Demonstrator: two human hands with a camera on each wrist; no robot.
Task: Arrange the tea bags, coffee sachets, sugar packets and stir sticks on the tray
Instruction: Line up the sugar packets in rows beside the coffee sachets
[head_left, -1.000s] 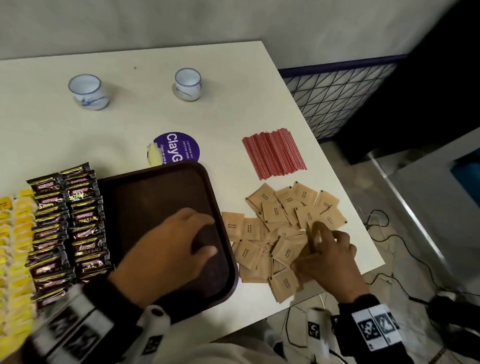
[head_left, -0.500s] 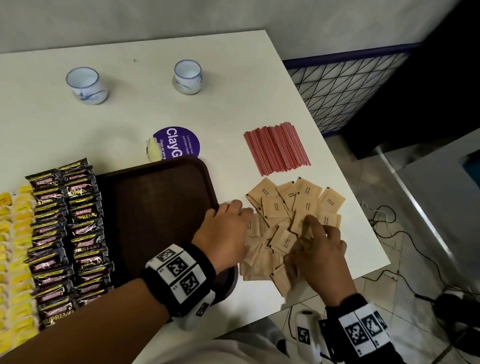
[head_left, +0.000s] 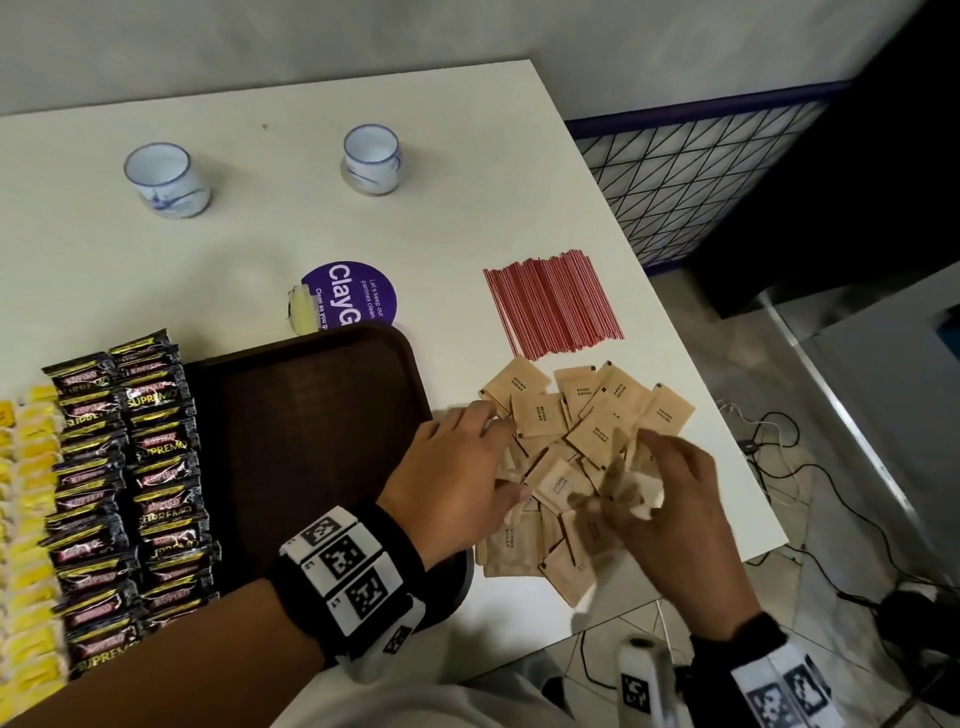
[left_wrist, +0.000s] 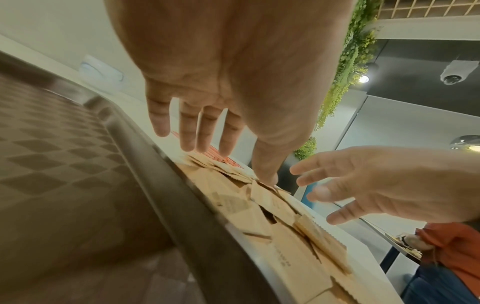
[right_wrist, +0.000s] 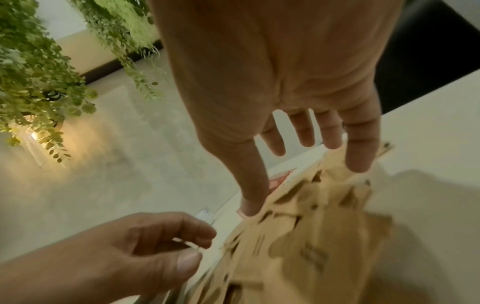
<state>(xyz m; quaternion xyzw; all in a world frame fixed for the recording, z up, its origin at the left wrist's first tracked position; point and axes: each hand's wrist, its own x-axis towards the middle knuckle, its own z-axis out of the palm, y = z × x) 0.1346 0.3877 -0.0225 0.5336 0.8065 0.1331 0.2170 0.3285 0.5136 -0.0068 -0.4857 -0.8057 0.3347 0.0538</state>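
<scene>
My left hand (head_left: 457, 467) rests with fingers loosely spread on the sugar packets (head_left: 576, 457) just past the tray's (head_left: 311, 415) right rim. My right hand (head_left: 670, 499) blurs over them near the tabletop's (head_left: 467, 208) right edge; whether it grips any, I cannot tell.

White table (head_left: 467, 171) bears brown tray (head_left: 311, 415), sugar packets (head_left: 540, 415), stir sticks (head_left: 550, 312), coffee sachets (head_left: 150, 467), two cups (head_left: 166, 179)

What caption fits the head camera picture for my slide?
Both hands, left and right, reach into brown sugar packets beside an empty tray.
</scene>
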